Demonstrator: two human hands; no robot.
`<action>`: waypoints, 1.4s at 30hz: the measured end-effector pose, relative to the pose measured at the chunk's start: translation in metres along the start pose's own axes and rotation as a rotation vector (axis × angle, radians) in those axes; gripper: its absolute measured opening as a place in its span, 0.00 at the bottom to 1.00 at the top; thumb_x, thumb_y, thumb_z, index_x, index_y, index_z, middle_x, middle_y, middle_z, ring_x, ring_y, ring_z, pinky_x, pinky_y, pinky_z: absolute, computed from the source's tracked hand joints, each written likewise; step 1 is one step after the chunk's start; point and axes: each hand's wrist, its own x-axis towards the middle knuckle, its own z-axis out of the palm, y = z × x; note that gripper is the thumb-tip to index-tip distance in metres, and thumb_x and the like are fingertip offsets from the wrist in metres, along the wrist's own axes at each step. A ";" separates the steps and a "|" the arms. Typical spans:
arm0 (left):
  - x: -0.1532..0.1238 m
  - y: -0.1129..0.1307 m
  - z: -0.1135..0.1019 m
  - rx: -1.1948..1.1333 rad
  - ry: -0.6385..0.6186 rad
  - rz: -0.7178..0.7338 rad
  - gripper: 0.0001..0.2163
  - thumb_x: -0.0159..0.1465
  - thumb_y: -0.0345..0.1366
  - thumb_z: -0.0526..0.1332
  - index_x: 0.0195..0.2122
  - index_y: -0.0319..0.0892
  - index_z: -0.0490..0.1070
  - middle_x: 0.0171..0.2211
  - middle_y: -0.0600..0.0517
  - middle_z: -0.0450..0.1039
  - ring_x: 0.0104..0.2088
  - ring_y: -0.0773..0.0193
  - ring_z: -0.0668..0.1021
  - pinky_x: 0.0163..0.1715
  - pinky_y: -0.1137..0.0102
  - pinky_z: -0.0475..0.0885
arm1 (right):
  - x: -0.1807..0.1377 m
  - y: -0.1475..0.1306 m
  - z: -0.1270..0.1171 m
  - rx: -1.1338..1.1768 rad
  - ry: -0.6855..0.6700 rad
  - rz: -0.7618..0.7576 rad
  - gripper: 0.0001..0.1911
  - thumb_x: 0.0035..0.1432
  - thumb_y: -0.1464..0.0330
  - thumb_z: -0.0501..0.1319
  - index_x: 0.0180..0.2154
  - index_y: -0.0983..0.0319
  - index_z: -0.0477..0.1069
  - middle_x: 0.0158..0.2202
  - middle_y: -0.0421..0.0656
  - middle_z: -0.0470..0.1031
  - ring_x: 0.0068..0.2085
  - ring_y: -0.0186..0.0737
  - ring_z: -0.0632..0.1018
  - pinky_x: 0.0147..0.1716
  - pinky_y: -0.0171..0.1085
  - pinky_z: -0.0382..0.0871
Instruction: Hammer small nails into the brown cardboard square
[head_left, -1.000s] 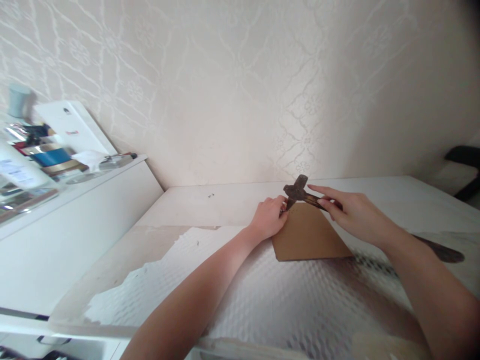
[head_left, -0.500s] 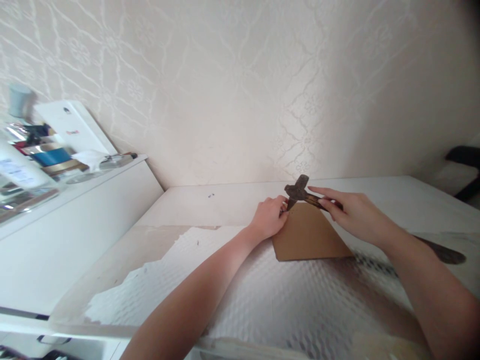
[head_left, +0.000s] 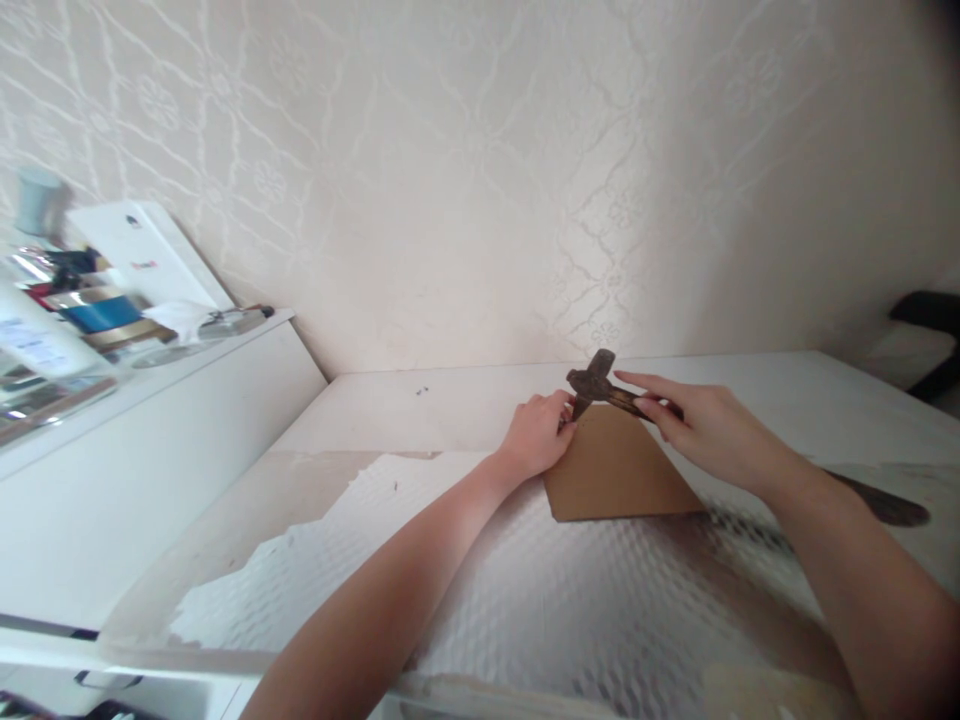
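1. Right hand (head_left: 712, 430) is closed round a dark, rusty-headed hammer with a brown wooden handle (head_left: 592, 378). It grips high up, just behind the head, with the forefinger laid straight along the top.
2. Left hand (head_left: 536, 435) has its fingers bunched together at the far corner of a flat brown cardboard sheet (head_left: 615, 475). Whether they pinch something small there is hidden by the knuckles, so I cannot tell.
3. The hammer head sits between the two hands, just above the cardboard's far corner and just beside the left fingertips. Cannot tell if the head touches the sheet or the fingers.
4. The cardboard lies flat on a white table with a worn, peeling top (head_left: 450, 400), near the patterned wall. The right wrist crosses above its right edge.
5. Risk, judged: the left fingertips are directly under the head. Any downward tap that drifts leftward would land on them.
6. Risk, judged: a grip this close to the head gives short, weak strokes. A glancing blow could skid off sideways.
7. Risk, judged: only the left hand pins the sheet. On the slick table it could slide or pivot if that hand lifts.
8. Rest: a white shelf unit (head_left: 225, 340) at far left carries blurred clutter, well apart from both hands.
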 end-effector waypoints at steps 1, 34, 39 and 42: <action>0.000 0.000 0.000 -0.004 0.004 0.006 0.08 0.60 0.32 0.54 0.41 0.44 0.63 0.37 0.52 0.74 0.42 0.59 0.73 0.43 0.64 0.67 | 0.000 0.000 0.000 -0.002 -0.006 0.004 0.22 0.61 0.66 0.49 0.55 0.60 0.67 0.32 0.45 0.79 0.27 0.40 0.77 0.27 0.35 0.66; 0.001 -0.002 0.001 -0.041 0.020 0.006 0.13 0.54 0.29 0.53 0.41 0.43 0.63 0.37 0.51 0.75 0.40 0.59 0.74 0.42 0.64 0.69 | -0.001 0.000 0.000 -0.041 0.020 -0.048 0.23 0.61 0.66 0.50 0.57 0.60 0.65 0.34 0.45 0.79 0.29 0.40 0.77 0.29 0.36 0.67; 0.001 -0.001 0.000 -0.010 0.001 -0.012 0.13 0.54 0.30 0.53 0.41 0.43 0.63 0.37 0.50 0.74 0.40 0.58 0.74 0.41 0.65 0.69 | -0.001 0.000 0.002 -0.039 -0.023 -0.046 0.22 0.61 0.66 0.50 0.56 0.58 0.65 0.33 0.44 0.79 0.29 0.41 0.77 0.28 0.36 0.66; 0.001 0.000 -0.001 -0.004 0.004 -0.014 0.13 0.54 0.29 0.53 0.42 0.42 0.63 0.37 0.50 0.74 0.40 0.58 0.74 0.41 0.65 0.69 | -0.001 -0.002 0.002 -0.028 -0.020 -0.050 0.22 0.61 0.66 0.50 0.56 0.58 0.66 0.36 0.45 0.79 0.31 0.41 0.78 0.29 0.36 0.67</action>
